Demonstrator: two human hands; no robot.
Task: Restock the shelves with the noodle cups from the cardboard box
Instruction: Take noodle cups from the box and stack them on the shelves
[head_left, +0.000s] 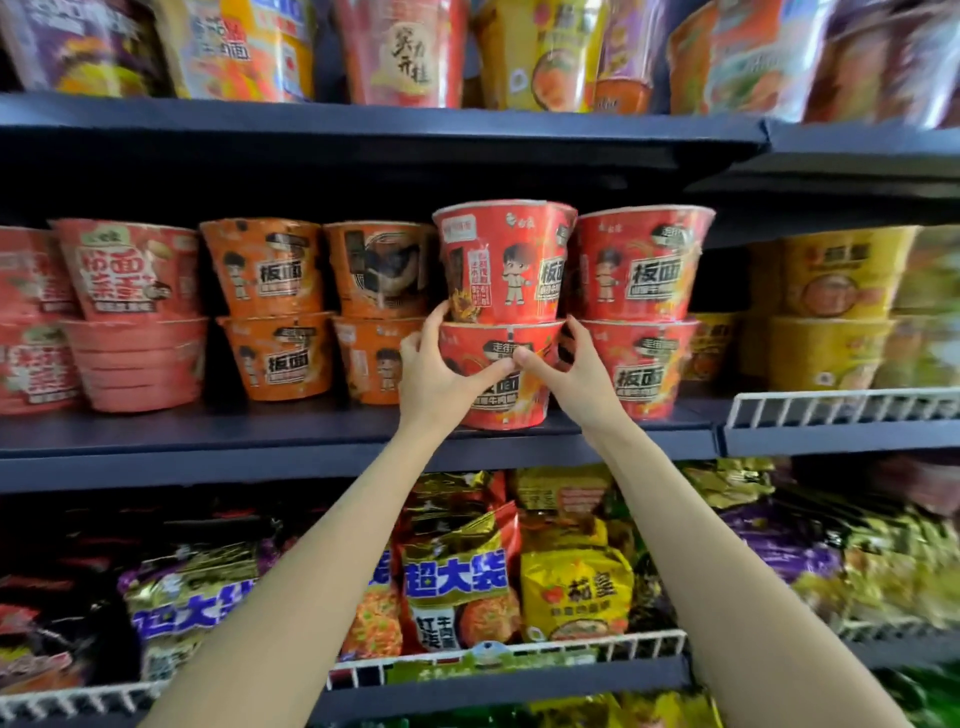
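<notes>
Left hand (448, 374): grips lower red cup (501, 387), thumb across its front.
Right hand (566, 375): grips the same cup's right side.
Upper red cup (506, 260): stacked on it.
Shelf (208, 431): cups at front edge.

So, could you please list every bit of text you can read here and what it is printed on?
"板面": upper red cup, red cup stack to the right, orange cups.
"超大袋": blue-banded noodle bag on the lower shelf.
"炒面": pink cup, far left.
Smaller print on all packs is too blurred to read.

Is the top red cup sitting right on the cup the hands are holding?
Touching: the head view shows the top red cup resting directly on the bottom red cup.
</notes>
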